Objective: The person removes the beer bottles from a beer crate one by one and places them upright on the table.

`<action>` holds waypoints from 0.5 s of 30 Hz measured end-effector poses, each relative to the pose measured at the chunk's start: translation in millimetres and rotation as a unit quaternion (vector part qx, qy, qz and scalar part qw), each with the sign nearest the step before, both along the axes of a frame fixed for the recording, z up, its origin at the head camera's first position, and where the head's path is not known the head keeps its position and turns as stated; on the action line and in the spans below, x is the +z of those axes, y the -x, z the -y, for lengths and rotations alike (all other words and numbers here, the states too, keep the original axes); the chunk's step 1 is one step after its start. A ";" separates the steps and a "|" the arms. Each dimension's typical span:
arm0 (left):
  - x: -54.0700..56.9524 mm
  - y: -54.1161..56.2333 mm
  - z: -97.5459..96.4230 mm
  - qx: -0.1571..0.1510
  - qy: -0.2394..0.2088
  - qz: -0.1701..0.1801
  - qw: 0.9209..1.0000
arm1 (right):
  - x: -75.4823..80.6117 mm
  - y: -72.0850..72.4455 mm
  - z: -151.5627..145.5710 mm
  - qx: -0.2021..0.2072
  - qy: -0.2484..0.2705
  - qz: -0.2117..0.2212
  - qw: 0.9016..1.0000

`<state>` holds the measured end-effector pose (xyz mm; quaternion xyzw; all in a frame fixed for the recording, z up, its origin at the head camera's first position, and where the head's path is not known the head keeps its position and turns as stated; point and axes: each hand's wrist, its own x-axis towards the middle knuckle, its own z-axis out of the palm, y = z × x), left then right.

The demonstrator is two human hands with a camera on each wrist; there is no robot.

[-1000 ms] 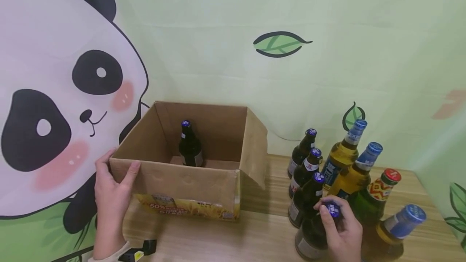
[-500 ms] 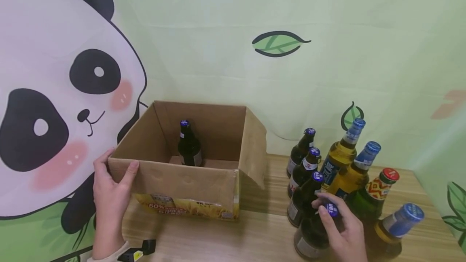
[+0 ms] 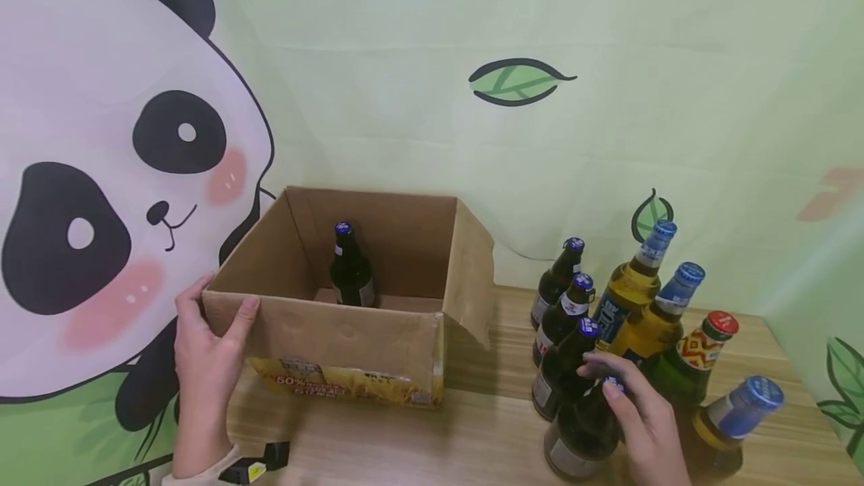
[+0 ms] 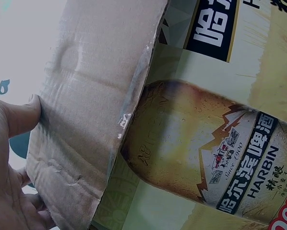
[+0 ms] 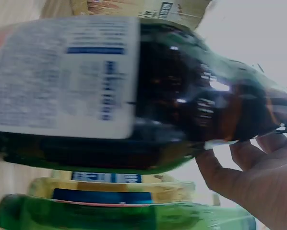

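Note:
My left hand (image 3: pixel 214 358) grips the near left corner of an open cardboard box (image 3: pixel 340 332), thumb on the front panel. A dark beer bottle (image 3: pixel 352 272) with a blue cap stands upright inside. My right hand (image 3: pixel 646 418) is at the neck of another dark beer bottle (image 3: pixel 580 433), standing on the table at the front of a row. Its fingers are loosely bent around the neck without a tight hold; in the right wrist view the fingertips (image 5: pixel 208 160) lie close to the bottle's shoulder. Whether they touch it, I cannot tell.
Behind that bottle stand several dark bottles (image 3: pixel 560 373). To their right are yellow bottles (image 3: pixel 651 332) with blue caps and a green bottle (image 3: pixel 682 373) with a red cap. A box flap (image 3: pixel 475 276) hangs outward on the right. A printed cloth (image 3: pixel 405 96) hangs behind the table.
My right hand has loosened around the bottle's neck and shifted slightly right; its fingers are straighter and the cap is partly behind the thumb. My left hand stays on the box.

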<state>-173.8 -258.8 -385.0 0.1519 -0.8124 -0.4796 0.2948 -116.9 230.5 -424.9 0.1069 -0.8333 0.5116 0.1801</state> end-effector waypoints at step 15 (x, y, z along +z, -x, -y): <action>1.3 1.8 0.9 0.005 0.001 0.022 1.000 | 100.1 36.3 23.0 0.120 -0.067 -0.169 0.976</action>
